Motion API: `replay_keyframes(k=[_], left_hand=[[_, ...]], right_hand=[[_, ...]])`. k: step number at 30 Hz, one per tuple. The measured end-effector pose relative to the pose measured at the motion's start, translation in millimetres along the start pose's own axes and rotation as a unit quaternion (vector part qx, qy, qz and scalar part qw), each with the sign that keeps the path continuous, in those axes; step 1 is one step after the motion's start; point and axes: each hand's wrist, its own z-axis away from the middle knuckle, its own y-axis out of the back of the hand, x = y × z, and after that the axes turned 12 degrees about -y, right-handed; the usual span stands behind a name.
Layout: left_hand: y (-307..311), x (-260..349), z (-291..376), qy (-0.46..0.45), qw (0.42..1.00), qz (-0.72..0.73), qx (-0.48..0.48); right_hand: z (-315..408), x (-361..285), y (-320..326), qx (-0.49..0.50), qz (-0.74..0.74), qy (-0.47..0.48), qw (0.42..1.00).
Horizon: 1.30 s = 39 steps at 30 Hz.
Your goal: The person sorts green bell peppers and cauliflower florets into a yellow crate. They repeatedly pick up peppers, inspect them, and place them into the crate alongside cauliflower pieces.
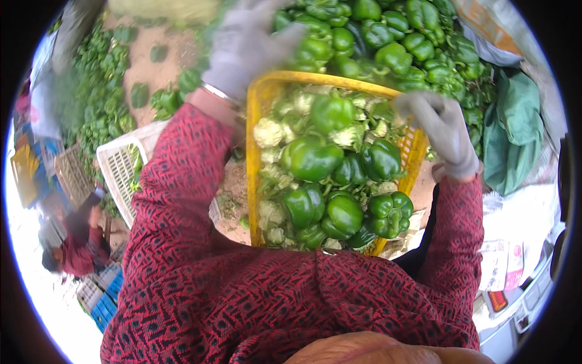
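My left hand point(252, 45), in a grey work glove, is blurred and reaches past the far left corner of a yellow plastic crate point(252, 168). Its thumb stands apart from the fingers, which run up to the picture's top edge; I see nothing held in it. At the crate's far right corner is my gloved right hand point(439, 123), fingers bent and overlapping the rim; whether they grip it is unclear. Inside the crate, several green bell peppers point(313, 159) lie on pale green pepper cores point(268, 132) with stems.
A large heap of green bell peppers point(395, 59) lies beyond the crate. More peppers point(107, 68) cover the ground at left, near a white plastic crate point(116, 157). A green cloth point(514, 132) lies at right. Another person point(82, 248) is at the far left.
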Motion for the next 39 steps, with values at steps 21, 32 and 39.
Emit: replay_keyframes(k=[21, 32, 39], left_hand=[[-34.5, -108.0, 27.4, 0.274, 0.922, -0.057, -0.266], [-55.7, -110.9, 139.5, 0.503, 0.688, 0.503, 0.146], [-92.6, -104.4, 141.7, 0.462, 0.615, 0.578, 0.272]], right_hand=[[-34.8, -47.9, -3.1, -0.015, 0.145, 0.12, 0.982], [-197.1, -42.0, -94.5, -0.107, -0.005, 0.06, 0.992], [-220.4, -58.0, -137.4, -0.135, -0.248, -0.028, 0.959]])
